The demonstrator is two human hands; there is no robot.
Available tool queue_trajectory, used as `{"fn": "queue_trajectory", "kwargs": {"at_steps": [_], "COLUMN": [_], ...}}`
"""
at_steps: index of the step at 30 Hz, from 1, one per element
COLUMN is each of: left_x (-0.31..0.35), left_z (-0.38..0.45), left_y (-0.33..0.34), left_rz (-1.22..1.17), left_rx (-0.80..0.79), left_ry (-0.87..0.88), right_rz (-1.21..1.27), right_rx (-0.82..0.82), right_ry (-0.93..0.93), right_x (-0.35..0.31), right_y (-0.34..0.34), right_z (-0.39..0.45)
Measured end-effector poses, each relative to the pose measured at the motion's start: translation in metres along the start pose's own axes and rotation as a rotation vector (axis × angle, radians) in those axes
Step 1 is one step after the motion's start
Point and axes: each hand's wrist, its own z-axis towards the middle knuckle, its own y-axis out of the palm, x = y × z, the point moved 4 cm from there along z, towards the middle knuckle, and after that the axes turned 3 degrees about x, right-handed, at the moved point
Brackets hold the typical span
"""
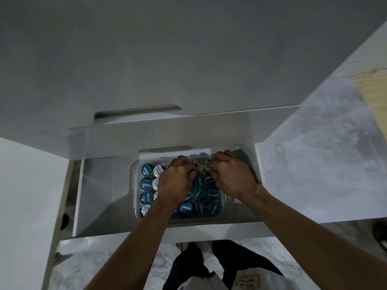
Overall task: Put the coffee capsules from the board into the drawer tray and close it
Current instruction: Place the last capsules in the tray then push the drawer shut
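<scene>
A clear plastic tray point(134, 181) sits inside an open white drawer point(100, 197), holding several blue-lidded and white-lidded coffee capsules point(147, 169). My left hand point(176, 181) is over the tray's middle with curled fingers pinching a white-lidded capsule point(198, 165). My right hand point(232, 174) is beside it at the tray's back right, fingers curled on another white-lidded capsule point(207, 165). Both hands hide part of the tray's contents.
A white cabinet front point(188, 59) rises behind the drawer. A marbled grey countertop point(314, 153) lies to the right, with the edge of a wooden board point(372, 88) at the far right. The drawer's left half is bare. My legs stand below, on a marbled floor.
</scene>
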Motion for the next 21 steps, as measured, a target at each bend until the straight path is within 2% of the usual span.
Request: {"fn": "queue_trajectory", "kwargs": {"at_steps": [7, 21], "left_x": [-0.006, -0.003], "left_z": [-0.010, -0.044], "left_y": [-0.009, -0.039], "left_rz": [-0.041, -0.150], "left_rx": [0.061, 0.168], "left_ry": [-0.052, -0.059], "right_rz": [0.148, 0.316], "right_rx": [0.071, 0.113], "right_ry": [0.102, 0.170], "right_x": [0.002, -0.026], "right_y": [-0.003, -0.019], "right_z": [-0.004, -0.029]}}
